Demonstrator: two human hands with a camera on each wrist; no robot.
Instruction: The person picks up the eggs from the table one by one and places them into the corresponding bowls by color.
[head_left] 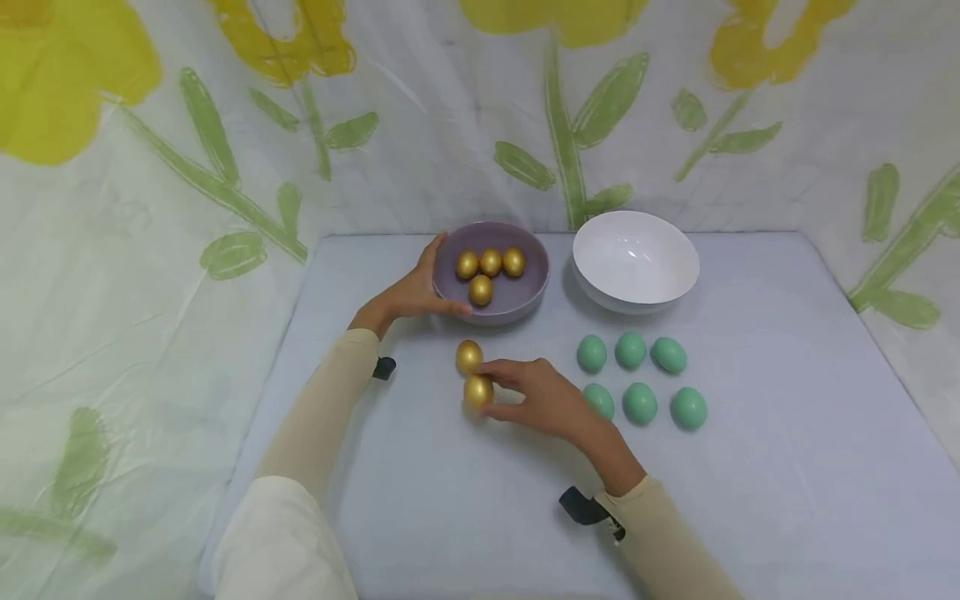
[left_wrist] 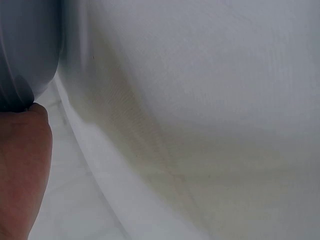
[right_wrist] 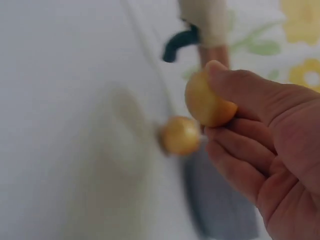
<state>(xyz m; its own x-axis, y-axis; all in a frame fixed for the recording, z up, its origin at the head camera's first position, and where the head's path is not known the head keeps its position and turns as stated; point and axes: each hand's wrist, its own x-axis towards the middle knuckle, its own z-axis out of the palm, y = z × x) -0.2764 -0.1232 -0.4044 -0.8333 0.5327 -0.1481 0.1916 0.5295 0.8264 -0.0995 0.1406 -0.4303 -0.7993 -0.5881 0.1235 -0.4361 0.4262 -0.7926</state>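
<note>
My right hand pinches a golden egg between thumb and fingertips. In the right wrist view the held egg sits clear of the palm. Just beyond it another golden egg lies on the table. With thumb and fingers spread round its left side, my left hand holds a purple bowl. Several golden eggs lie inside that bowl. The left wrist view shows only part of the hand against the bowl's outer wall.
Right of the purple bowl stands a white bowl. Several green eggs lie in two rows in front of it, one partly behind my right hand. A white sheet painted with flowers hangs round the table.
</note>
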